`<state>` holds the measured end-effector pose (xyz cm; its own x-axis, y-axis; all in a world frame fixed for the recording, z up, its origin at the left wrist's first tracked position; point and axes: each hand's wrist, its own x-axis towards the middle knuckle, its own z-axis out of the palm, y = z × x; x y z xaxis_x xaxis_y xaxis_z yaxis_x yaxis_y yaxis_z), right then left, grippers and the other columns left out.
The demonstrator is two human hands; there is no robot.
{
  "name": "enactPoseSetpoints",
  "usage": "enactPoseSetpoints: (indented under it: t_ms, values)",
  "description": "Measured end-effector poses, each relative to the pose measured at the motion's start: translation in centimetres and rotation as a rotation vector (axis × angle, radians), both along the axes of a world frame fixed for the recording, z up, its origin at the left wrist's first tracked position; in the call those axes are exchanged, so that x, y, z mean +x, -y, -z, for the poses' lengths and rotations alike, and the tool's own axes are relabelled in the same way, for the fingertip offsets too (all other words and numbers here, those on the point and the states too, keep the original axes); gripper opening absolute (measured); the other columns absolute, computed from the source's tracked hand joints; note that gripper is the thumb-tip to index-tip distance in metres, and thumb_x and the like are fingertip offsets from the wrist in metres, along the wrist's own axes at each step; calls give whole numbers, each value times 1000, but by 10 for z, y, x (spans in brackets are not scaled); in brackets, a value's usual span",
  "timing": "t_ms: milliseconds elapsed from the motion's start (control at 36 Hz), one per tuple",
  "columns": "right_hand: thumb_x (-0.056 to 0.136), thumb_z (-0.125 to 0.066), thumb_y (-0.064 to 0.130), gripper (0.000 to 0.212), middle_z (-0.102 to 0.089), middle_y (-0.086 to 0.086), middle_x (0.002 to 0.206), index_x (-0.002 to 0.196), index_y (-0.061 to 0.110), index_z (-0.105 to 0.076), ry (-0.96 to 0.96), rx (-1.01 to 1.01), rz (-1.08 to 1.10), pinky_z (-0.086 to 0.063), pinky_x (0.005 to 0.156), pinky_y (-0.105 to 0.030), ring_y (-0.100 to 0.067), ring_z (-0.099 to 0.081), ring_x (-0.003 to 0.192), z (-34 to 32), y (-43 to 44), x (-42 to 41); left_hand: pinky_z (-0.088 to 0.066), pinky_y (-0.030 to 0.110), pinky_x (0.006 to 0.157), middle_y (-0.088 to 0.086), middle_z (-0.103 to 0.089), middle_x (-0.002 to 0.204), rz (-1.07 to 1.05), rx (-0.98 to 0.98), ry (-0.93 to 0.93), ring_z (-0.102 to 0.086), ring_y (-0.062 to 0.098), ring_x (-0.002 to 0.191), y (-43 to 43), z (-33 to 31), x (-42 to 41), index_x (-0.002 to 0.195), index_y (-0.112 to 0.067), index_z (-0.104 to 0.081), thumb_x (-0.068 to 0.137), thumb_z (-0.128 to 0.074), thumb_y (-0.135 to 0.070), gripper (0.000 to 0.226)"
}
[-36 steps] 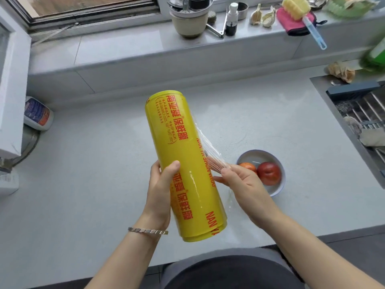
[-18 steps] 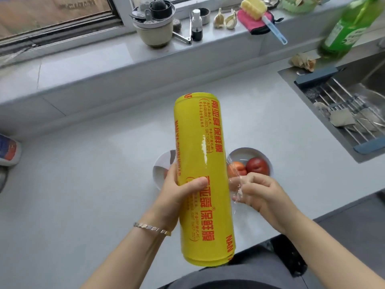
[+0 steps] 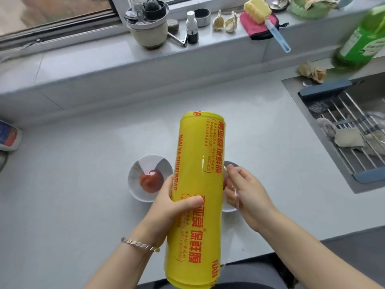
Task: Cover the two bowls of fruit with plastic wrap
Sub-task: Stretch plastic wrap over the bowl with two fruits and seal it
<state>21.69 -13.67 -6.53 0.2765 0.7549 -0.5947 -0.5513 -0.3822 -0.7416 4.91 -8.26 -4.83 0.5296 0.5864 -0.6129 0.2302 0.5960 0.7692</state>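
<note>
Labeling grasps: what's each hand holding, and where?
Left hand grips the wrap roll at its lower middle; right hand seems to pinch the loose film edge.

Left hand (image 3: pixel 177 203) grips the roll (image 3: pixel 198 159), thumb across its front; right hand (image 3: pixel 248 192) pinches the film (image 3: pixel 236 198) alongside.

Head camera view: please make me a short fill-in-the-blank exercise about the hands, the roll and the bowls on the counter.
1. The left hand grips the ___ roll of plastic wrap.
2. The bowl to the left of the roll holds one ___ fruit.
3. The right hand holds loose clear film in front of the second ___.

Missing words: yellow; red; bowl.
</note>
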Motion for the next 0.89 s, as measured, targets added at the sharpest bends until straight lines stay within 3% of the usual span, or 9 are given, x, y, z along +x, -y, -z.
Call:
enactPoseSetpoints:
  t_ms: [139,194,250,361,444,611,750,806,889]
  values:
    - [97,-43,23,23,-54,-12,61,75,13,-45,181,24,133,-24,32,-15,-10,-35,34,8,10,17,-58,43,67,12,-69,106,-109,4,-52,-69,34,89,15,6,18,124,-24,-43,25,-90,-54,113]
    - [97,-41,18,24,-57,-2,47,75,12,-43,212,73,167,-27,33,-15,-12,-41,34,4,13,24,-58,41,64,9,-71,102,-159,28,-108,-71,31,84,22,7,25,120,-26,-45,27,-89,-49,105]
    - [97,-41,18,25,-43,7,33,73,13,-41,311,75,172,-27,39,-19,-4,-34,30,6,16,35,-59,44,67,6,-70,101,-212,70,-168,-71,28,82,27,8,31,118,-28,-45,32,-84,-45,96]
    - [95,-47,24,27,-31,13,37,69,25,-44,507,89,145,-23,49,-26,-5,-26,36,26,23,58,-57,47,77,-2,-66,105,-338,189,-359,-69,21,88,31,15,42,121,-29,-41,33,-85,-48,100]
    - [95,-48,27,30,-33,13,40,66,34,-46,595,74,134,-27,52,-30,-6,-27,41,42,24,69,-54,47,83,-11,-60,107,-291,344,-587,-62,16,95,33,21,51,119,-39,-31,43,-85,-52,94]
    - [95,-47,29,32,-39,4,55,65,39,-44,717,-24,153,-34,55,-36,-22,-35,53,62,23,71,-51,48,86,-4,-53,122,-165,509,-881,-55,24,108,32,32,64,131,-36,-19,48,-74,-68,105]
    - [94,-41,39,24,-47,1,66,70,36,-43,501,-84,106,-33,48,-26,-13,-35,47,65,16,69,-49,46,89,-1,-51,127,-154,480,-929,-53,26,113,30,37,69,137,-28,-21,46,-74,-70,113]
    - [100,-36,28,25,-59,-2,71,76,20,-40,298,-74,59,-27,36,-18,-6,-31,36,58,13,67,-53,47,85,-3,-58,118,-236,377,-796,-59,22,104,27,37,60,129,-27,-34,41,-78,-67,106]
    - [101,-30,23,29,-49,-2,54,74,14,-35,48,-49,-76,-19,31,-14,-3,-27,29,35,8,59,-57,48,77,0,-70,99,-361,218,-583,-69,20,86,28,33,43,110,-23,-56,36,-86,-52,84]
